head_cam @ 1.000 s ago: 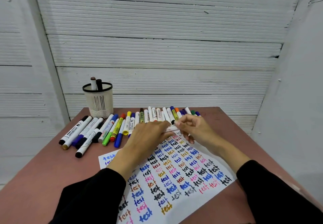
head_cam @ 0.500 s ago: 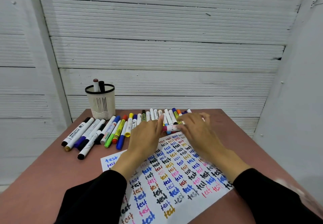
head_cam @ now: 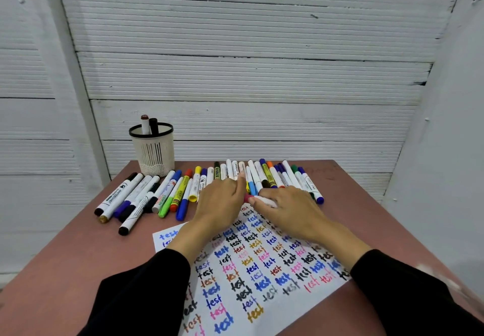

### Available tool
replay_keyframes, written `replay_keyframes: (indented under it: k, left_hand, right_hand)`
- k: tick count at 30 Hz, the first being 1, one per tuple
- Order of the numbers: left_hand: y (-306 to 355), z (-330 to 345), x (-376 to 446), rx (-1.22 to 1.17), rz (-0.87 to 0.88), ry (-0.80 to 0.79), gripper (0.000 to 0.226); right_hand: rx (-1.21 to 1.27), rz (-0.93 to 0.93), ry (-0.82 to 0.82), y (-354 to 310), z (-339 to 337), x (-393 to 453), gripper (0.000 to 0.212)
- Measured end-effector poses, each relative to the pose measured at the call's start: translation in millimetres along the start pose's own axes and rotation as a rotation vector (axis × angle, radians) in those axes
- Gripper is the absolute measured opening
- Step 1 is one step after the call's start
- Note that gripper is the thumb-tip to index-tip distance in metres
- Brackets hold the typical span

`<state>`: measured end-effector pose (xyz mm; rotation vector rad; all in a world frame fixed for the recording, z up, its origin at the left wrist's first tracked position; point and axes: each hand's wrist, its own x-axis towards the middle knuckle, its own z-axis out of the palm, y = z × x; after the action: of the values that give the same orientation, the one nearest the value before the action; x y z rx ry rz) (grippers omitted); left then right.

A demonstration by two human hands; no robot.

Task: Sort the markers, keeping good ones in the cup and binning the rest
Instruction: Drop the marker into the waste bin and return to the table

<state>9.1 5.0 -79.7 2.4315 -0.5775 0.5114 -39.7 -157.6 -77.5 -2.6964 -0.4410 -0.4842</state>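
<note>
Where both hands [head_cam: 251, 202] meet, a pink-capped marker [head_cam: 258, 199] lies.

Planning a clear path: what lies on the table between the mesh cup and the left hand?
In the head view, capped markers lie in a row between the white mesh cup and the left hand.

Both hands have lowered from above the paper [head_cam: 262, 270] to its far edge; the marker [head_cam: 262, 200] now lies low under the right hand [head_cam: 290, 210]; left hand [head_cam: 222, 202] flattened beside it.
</note>
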Motion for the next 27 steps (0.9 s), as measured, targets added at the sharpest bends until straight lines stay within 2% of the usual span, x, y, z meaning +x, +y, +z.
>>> replay_keyframes:
  k: [4, 7, 9, 11, 14, 17, 20, 22, 25, 27]
  left_hand:
    - [3, 1, -3, 0.034, 0.062, 0.045, 0.075]
    - [2, -1, 1, -0.033, 0.046, 0.110, 0.082]
    - [-5, -7, 6, -0.177, -0.028, 0.196, 0.089]
    - [-11, -12, 9, -0.360, -0.087, 0.236, 0.080]
    - [-7, -11, 5, -0.625, -0.153, 0.067, 0.066]
    - [4, -3, -1, -0.740, -0.216, -0.109, 0.064]
    - [5, 4, -5, -0.789, -0.264, -0.181, 0.053]
    - [3, 5, -6, -0.775, -0.277, -0.172, 0.050]
    - [3, 8, -6, -0.743, -0.284, -0.136, 0.051]
    - [3, 9, -6, -0.744, -0.291, -0.122, 0.050]
  right_hand:
    - [0.593, 0.196, -0.347, -3, -13, 1, 0.052]
    - [0.722, 0.327, -0.502, 3, -28, 0, 0.053]
    - [0.732, 0.371, -0.525, 13, -36, -2, 0.052]
    - [0.841, 0.425, -0.484, 25, -41, -4, 0.044]
    - [1.118, 0.455, -0.274, 36, -46, 0, 0.017]
    - [1.468, 0.475, -0.067, 33, -51, 2, 0.017]
    - [1.909, 0.467, 0.031, 32, -50, -2, 0.027]
    - [1.871, 0.443, 0.040, 34, -45, -1, 0.027]
    - [1.325, 0.517, 0.052, 36, -28, 2, 0.021]
    - [1.124, 0.617, 0.112, 35, -15, 5, 0.022]
